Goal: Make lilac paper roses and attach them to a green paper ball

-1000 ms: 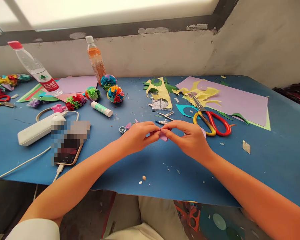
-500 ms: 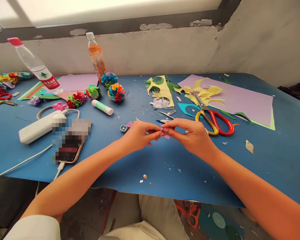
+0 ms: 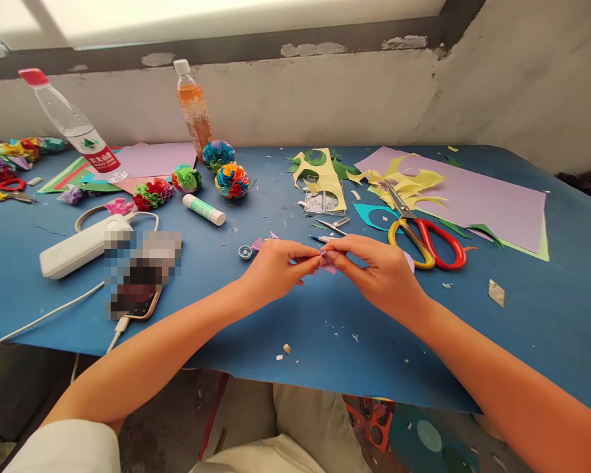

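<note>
Your left hand [image 3: 276,270] and right hand [image 3: 383,270] are meeting at the fingertips, to the left of the scissors [image 3: 406,213] and a little nearer to you. Both are clamping one small piece of purple paper [image 3: 329,267] between thumb and forefinger; it is poking out below the right fingertips. Your fingers are hiding the rest, so how it is folded is not showing.

That is probably the main weak spot: if the hands are pulling against each other, the thin piece could tear, and a crease pressed in blind could be going in crooked. Loosening both pinches at once could be letting it spring open.

Your right hand is resting close to the scissors' handles, so an outward swing could be knocking them. A purple disc [image 3: 410,261] is lying between that hand and the handles, where the same swing might be bending it. The tweezers [image 3: 333,226] and the pen [image 3: 323,238] are lying left of the scissors, just beyond your fingers, and a forward reach could be meeting their points.

Well left of the scissors, a white cable [image 3: 115,341] is running from the phone [image 3: 146,289] behind your left forearm; catching it could be dragging the phone across the surface [image 3: 300,322].
</note>
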`<state>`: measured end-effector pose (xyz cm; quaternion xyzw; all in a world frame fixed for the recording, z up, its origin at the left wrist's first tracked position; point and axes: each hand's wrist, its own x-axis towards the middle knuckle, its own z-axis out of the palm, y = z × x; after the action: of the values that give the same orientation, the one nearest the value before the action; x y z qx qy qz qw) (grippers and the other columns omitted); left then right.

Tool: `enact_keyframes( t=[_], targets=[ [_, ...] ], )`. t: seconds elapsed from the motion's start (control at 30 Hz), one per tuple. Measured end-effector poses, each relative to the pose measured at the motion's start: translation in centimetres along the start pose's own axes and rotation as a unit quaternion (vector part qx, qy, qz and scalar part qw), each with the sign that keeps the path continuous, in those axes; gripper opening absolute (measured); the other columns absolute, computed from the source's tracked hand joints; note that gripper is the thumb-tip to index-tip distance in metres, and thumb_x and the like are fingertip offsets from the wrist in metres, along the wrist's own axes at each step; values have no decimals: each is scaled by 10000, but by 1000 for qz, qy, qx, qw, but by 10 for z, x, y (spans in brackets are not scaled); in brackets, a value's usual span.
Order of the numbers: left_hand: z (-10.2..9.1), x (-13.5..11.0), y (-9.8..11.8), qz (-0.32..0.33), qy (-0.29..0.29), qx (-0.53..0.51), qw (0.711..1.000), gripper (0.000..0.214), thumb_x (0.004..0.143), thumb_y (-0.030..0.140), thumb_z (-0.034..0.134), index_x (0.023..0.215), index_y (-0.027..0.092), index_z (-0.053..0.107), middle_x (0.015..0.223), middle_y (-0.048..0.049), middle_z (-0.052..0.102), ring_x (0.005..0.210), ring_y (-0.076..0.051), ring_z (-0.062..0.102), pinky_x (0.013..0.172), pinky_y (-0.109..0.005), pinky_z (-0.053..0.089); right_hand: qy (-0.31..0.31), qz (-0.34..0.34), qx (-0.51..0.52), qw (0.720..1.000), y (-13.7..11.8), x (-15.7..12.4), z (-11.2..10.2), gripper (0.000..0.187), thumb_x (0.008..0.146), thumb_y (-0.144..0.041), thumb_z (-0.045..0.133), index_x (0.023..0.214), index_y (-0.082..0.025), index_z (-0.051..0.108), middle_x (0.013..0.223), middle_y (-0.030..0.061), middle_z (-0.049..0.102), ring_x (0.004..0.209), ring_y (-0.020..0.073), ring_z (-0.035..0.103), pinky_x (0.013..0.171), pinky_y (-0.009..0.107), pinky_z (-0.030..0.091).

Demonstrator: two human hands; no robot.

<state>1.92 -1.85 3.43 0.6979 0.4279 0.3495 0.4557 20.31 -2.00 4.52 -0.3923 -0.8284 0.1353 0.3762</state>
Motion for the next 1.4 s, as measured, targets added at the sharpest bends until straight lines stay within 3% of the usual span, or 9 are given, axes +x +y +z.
enact_keyframes(
  t=[0.23, 0.43, 0.53, 0.6, 0.73, 0.83, 1.1, 1.27, 1.4],
  targets=[
    [6, 1, -9, 120, 70, 123, 983, 275, 871, 286, 510, 765, 165, 733, 643, -22, 618, 567, -88, 521, 549, -189, 471, 43, 144, 122, 981, 1, 0, 8, 192, 786, -404, 659, 833, -222, 694, 787, 18, 717, 735, 176, 666, 684, 296, 554],
    [-16, 12, -10, 158, 5, 182, 971, 256, 882, 317, 522, 835, 189, 739, 692, -20, 659, 617, -101, 544, 587, -198, 427, 41, 124, 98, 987, 0, 0, 10, 129, 836, -337, 605, 785, -227, 651, 716, -3, 676, 688, 151, 630, 677, 282, 530],
    [-42, 19, -4, 99, 70, 278, 953, 281, 879, 375, 532, 844, 175, 726, 797, -46, 697, 702, -134, 582, 644, -230, 424, 68, 88, 36, 993, 5, 0, 10, 95, 856, -288, 577, 806, -227, 630, 796, 15, 683, 759, 166, 630, 705, 301, 517],
    [-57, 20, 0, 8, 99, 368, 925, 297, 870, 398, 533, 838, 170, 720, 792, -65, 696, 712, -168, 592, 630, -255, 410, 76, 63, 6, 995, 9, 0, 10, 82, 861, -269, 571, 812, -228, 622, 808, 23, 683, 779, 177, 626, 722, 319, 511],
    [-67, 16, 9, -159, 59, 486, 858, 476, 778, 611, 557, 733, 157, 692, 750, -108, 682, 721, -241, 616, 594, -283, 401, 76, 25, -12, 997, 14, 0, 12, 69, 861, -256, 575, 818, -227, 619, 780, 26, 677, 749, 177, 616, 692, 317, 504],
    [-64, 14, 10, -200, 13, 514, 834, 456, 737, 608, 607, 780, 161, 684, 801, -116, 688, 793, -274, 633, 601, -284, 405, 72, 5, -14, 997, 14, -1, 13, 64, 857, -260, 588, 820, -221, 622, 769, 28, 675, 743, 176, 617, 699, 316, 501],
    [-48, 16, -1, -6, -86, 407, 909, 76, 796, 183, 603, 864, 184, 638, 899, -23, 695, 830, -174, 629, 675, -256, 441, 66, -5, -25, 997, 15, -3, 17, 58, 856, -246, 594, 824, -218, 634, 784, 22, 685, 751, 168, 624, 710, 303, 497],
    [-37, 14, -4, 102, -93, 226, 964, 62, 779, 127, 600, 808, 173, 629, 855, -1, 667, 796, -115, 616, 727, -234, 499, 65, -5, -19, 998, 14, -3, 17, 48, 848, -231, 596, 820, -225, 635, 777, 16, 684, 740, 166, 626, 704, 301, 494],
    [-33, 12, 0, 138, -91, 112, 980, 5, 790, 161, 618, 793, 157, 620, 841, -11, 651, 777, -102, 619, 739, -240, 534, 73, -2, -13, 997, 13, -2, 14, 63, 856, -243, 586, 826, -222, 638, 781, 20, 686, 734, 165, 622, 684, 297, 492]
  ],
)
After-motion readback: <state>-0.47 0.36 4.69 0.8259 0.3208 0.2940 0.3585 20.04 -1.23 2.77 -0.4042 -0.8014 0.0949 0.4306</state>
